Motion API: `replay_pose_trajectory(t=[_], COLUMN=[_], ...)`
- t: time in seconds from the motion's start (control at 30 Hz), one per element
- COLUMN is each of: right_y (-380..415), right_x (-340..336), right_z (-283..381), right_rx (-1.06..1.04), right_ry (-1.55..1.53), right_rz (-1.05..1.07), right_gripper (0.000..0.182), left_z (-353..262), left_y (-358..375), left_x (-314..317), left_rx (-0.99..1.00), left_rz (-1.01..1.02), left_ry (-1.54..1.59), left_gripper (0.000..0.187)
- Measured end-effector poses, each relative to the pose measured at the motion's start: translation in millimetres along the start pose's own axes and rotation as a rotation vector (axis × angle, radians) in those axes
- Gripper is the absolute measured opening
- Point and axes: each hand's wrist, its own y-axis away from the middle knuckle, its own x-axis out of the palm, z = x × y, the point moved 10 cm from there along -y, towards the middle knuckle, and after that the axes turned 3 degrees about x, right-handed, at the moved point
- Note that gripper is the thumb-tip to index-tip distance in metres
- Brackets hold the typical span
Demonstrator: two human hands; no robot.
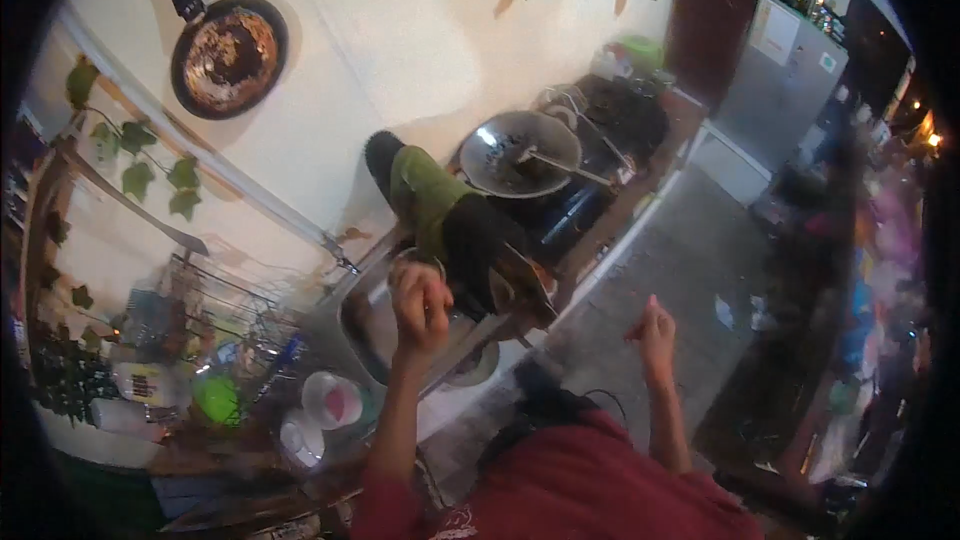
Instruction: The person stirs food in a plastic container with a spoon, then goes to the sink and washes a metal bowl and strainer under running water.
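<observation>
My left hand (421, 306) is raised over the edge of the metal sink (362, 332), its fingers curled in with nothing visible in them. To its right, dark and green cloth-like things (430, 198) stand by the counter. Held above the grey floor, my right hand (655, 332) is also curled, touching nothing. A wok (500, 145) with a long-handled utensil (575, 170) in it sits on the black stove (572, 220).
A blackened pan (228, 58) hangs on the wall. Left of the sink are a wire dish rack (235, 305), a green item (216, 398) and white bowls (330, 400). A grey fridge (775, 80) stands at the back right, near piled clutter (880, 270).
</observation>
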Motion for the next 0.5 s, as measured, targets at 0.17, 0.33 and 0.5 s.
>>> replay_pose_trajectory(t=[0.17, 0.33, 0.5], right_y=[104.1, 205.1, 256.1], right_x=[4.5, -16.2, -128.2], right_z=[186.6, 297.6, 299.1], right_rx=[-0.662, -1.194, -1.437], right_ry=[0.287, 0.220, 0.082], right_rz=[-0.125, -0.090, -0.169], right_gripper=[0.028, 0.023, 0.033], left_z=[-126.9, -229.3, -246.2], left_y=[27.7, -2.5, -25.5], left_x=[-36.2, -82.2, -75.0], left_rx=[0.104, 0.376, 0.558], left_rz=[-0.084, -0.252, -0.161], left_ry=[0.195, 1.555, 3.536], left_gripper=[0.033, 0.020, 0.011])
